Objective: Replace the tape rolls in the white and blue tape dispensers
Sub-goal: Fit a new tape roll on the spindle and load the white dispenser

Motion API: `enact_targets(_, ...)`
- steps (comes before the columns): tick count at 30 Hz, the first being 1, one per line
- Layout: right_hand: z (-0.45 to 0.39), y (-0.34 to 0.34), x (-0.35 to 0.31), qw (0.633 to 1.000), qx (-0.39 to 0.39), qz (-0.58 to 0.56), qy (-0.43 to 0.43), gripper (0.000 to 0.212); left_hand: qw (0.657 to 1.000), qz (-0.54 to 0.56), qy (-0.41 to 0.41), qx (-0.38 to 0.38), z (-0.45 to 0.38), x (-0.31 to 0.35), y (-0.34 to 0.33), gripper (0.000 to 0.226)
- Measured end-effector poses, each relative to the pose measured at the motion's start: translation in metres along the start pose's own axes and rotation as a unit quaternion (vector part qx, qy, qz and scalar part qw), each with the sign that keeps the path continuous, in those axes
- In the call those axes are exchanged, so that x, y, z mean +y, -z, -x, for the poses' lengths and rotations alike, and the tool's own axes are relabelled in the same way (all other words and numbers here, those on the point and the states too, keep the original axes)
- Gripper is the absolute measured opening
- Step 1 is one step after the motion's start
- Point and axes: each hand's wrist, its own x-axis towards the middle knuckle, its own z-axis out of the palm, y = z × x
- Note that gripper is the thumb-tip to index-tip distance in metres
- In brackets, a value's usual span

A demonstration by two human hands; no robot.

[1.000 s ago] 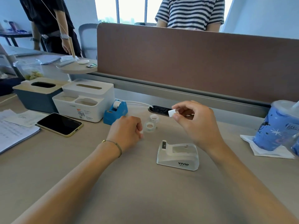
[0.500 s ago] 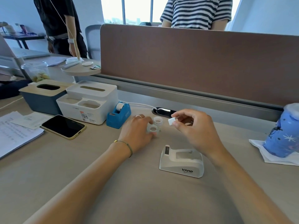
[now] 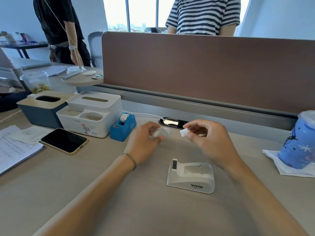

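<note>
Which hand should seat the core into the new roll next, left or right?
Right hand: it already pinches the white core beside the clear tape roll, which the left hand holds. The white dispenser sits empty below.

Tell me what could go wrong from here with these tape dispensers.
The left hand grips a clear tape roll, blurred; a loose grip could let it roll across the desk.

The right hand pinches a small white core by its fingertips; it might drop.

The white dispenser sits empty beneath the right forearm, which might knock it.
</note>
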Motion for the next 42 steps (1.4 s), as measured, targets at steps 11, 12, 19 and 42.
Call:
enact_targets(11,0.013,-0.003,-0.017,0.991,0.071,0.040,0.106,0.016,0.933,0.339,0.085,-0.086,0.023,0.039,0.014,0.026)
enact_targets(12,0.014,-0.005,-0.018,0.989,0.071,0.053,0.120,0.017,0.928,0.351,0.086,-0.092,0.024,0.040,0.013,0.027)
enact_targets(19,0.016,-0.009,-0.018,0.976,0.076,0.117,0.169,0.010,0.913,0.385,0.081,-0.105,0.027,0.043,0.009,0.030)
enact_targets(42,0.014,-0.002,-0.025,0.959,-0.005,0.196,0.206,0.019,0.932,0.352,-0.003,-0.084,0.039,0.048,-0.001,0.025)
